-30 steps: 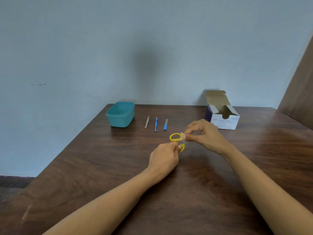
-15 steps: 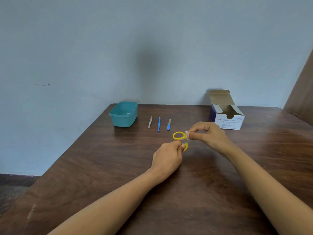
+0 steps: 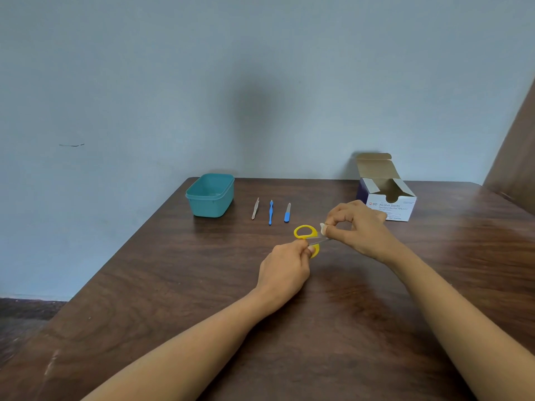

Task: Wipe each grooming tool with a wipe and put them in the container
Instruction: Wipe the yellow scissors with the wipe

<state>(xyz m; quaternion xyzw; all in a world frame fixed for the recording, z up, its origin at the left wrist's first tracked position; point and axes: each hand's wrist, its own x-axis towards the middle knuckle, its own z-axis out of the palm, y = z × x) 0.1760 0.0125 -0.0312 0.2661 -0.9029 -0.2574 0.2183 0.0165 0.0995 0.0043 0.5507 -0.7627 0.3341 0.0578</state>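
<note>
step: wiping yellow scissors [image 3: 305, 232] with white wipe [image 3: 322, 228], held over middle of worktop [image 3: 173, 285] | left hand [image 3: 285, 267]: gripping handle tight | right hand [image 3: 359, 227]: pinching wipe on blade | next, likely: rub blade clean, then drop into teal container [image 3: 210, 208] near far left corner

Scissors: one pair of scissors [image 3: 305, 232], yellow-handled, at the centre of the frame.
Wipes: one small white wipe [image 3: 323, 228], just right of the yellow loops.
Tools lying in a row: three, just above and left of centre: one tweezers [image 3: 255, 208], one slim blue tool [image 3: 270, 212], one blue-handled file [image 3: 287, 213].
Grooming tools in all: four.
Containers: one teal container [image 3: 210, 208], left of the row.
Boxes: one open swab box [image 3: 389, 208], right of centre.
Hands: two, the left hand [image 3: 285, 269] and the right hand [image 3: 359, 230], mid-frame.
Desks: one brown desk [image 3: 173, 285], filling the lower half of the frame.
</note>
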